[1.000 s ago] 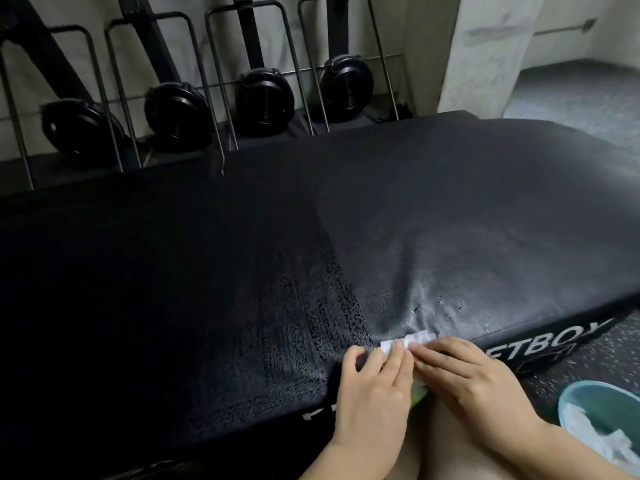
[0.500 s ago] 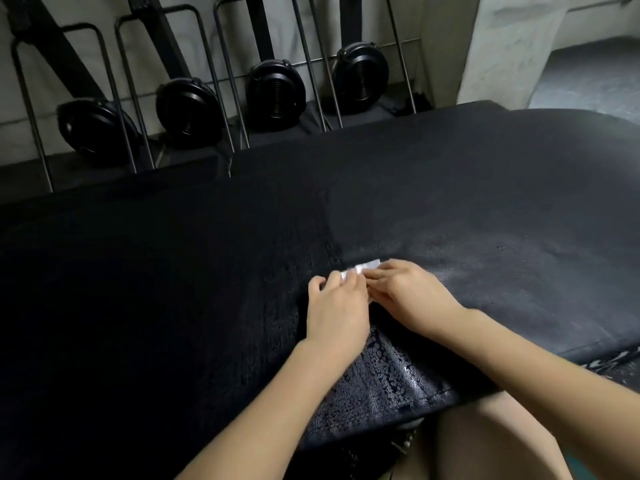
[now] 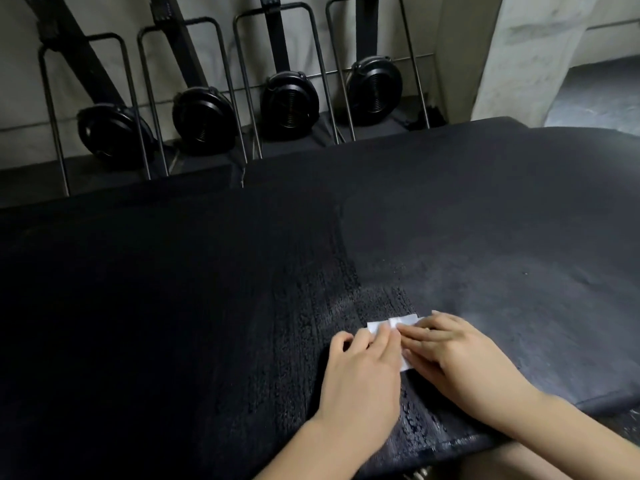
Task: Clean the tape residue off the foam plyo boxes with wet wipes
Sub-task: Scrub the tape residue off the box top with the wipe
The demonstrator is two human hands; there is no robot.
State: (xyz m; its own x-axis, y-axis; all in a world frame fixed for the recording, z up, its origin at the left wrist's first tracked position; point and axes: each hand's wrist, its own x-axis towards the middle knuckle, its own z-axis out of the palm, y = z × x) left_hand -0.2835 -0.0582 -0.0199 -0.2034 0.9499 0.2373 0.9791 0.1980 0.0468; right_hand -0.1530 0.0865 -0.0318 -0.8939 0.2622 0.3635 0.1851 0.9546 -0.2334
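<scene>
The left hand (image 3: 360, 372) lies flat, fingers pressing the near-left part of the wet wipe (image 3: 391, 323); the right hand (image 3: 460, 358) presses its right part – neither is clenched. The wipe's long axis runs left-right across the foam box (image 3: 173, 306), with the rough residue strip (image 3: 311, 299) stretching away ahead – both hands equally near

wet wipe (image 3: 389, 323) mostly hidden under hands, box (image 3: 173, 306) edges cropped
</scene>
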